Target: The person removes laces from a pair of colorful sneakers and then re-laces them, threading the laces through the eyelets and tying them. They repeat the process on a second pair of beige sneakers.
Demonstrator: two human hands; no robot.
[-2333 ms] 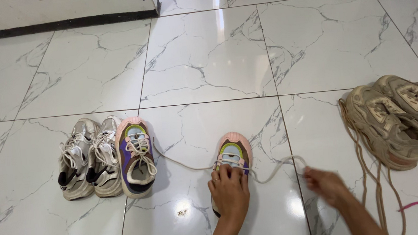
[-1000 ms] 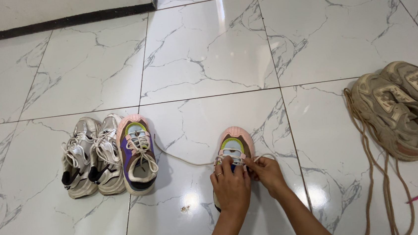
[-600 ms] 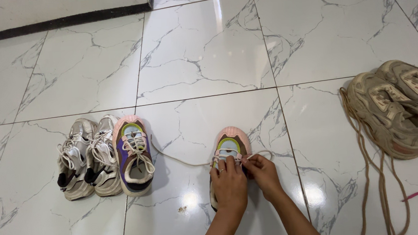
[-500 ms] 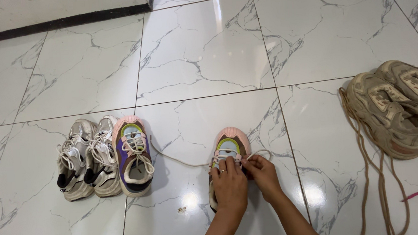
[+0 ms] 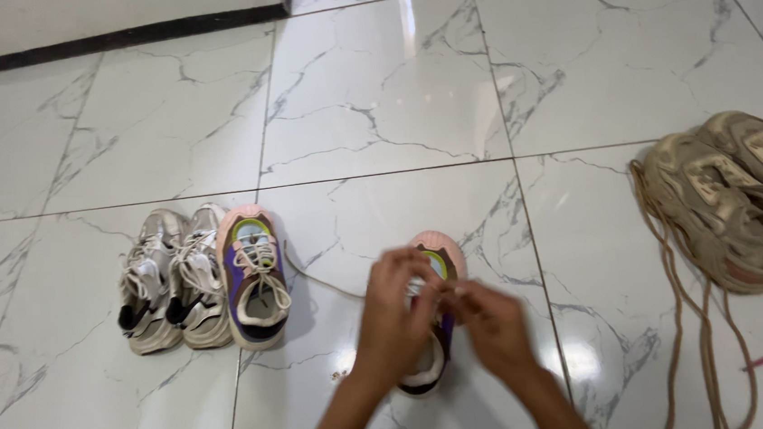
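Your left hand [image 5: 396,309] and right hand [image 5: 490,324] pinch the laces over the pink-toed, purple-sided sneaker [image 5: 433,315] at lower centre.

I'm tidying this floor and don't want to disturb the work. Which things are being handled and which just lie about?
In hand:
- pink-toed shoe, under the left hand and right hand
- its lace, trailing left

Lying about:
- matching pink-toed shoe
- grey-white pair
- beige pair, long laces loose
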